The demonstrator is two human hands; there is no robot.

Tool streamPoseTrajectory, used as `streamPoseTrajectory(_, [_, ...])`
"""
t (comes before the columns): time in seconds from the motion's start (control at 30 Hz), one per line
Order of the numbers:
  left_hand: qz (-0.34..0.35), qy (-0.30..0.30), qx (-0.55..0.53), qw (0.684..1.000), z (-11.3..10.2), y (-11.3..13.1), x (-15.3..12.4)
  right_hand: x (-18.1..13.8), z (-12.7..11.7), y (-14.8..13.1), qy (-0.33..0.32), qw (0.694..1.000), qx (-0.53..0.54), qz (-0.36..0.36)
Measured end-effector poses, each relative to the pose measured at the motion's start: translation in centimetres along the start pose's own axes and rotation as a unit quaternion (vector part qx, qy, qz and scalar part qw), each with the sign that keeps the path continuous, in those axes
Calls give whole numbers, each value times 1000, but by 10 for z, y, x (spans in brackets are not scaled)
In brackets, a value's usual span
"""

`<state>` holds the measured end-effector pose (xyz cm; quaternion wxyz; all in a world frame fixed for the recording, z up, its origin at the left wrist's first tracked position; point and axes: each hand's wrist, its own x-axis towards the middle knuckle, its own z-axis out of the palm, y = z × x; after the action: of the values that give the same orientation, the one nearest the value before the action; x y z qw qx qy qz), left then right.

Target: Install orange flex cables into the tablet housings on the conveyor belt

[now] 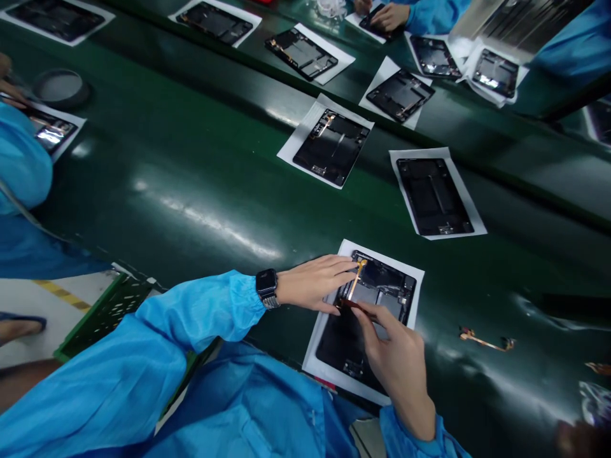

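Note:
A black tablet housing (340, 340) lies on a white sheet (344, 380) at the bench edge before me, its inside facing up. An orange flex cable (355, 283) runs along its upper left side. My left hand (317, 282) is stretched flat across the housing's left edge, fingertips at the cable's upper end and thumb near its lower end. Between thumb and forefinger, my right hand (398, 353) pinches the cable's dark reddish lower end. The fingers partly hide that end, so I cannot tell whether it is seated.
A loose flex cable (487, 342) lies to the right. More housings on white sheets, such as one (331, 146) and another (435, 196), lie farther back. Co-workers' sleeves (21, 152) and hands (391, 17) show at the left and top. A green crate (102, 312) stands below the bench.

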<state>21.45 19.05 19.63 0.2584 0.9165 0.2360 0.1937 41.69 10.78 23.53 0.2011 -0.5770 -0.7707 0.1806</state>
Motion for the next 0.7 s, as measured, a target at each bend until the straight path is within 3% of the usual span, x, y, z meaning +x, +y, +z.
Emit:
streamPoseTrajectory(0.3, [0, 9, -5, 1000, 2, -1, 0, 0, 11, -8, -12, 998, -53, -34])
streamPoseTrajectory(0.53, [-5, 2, -9, 1000, 2, -2, 1, 20, 6, -18, -112, 981, -157, -37])
streamPoseTrajectory(0.7, [-3, -5, -13, 1000, 1, -1, 0, 18, -2, -3, -75, 991, -109, -9])
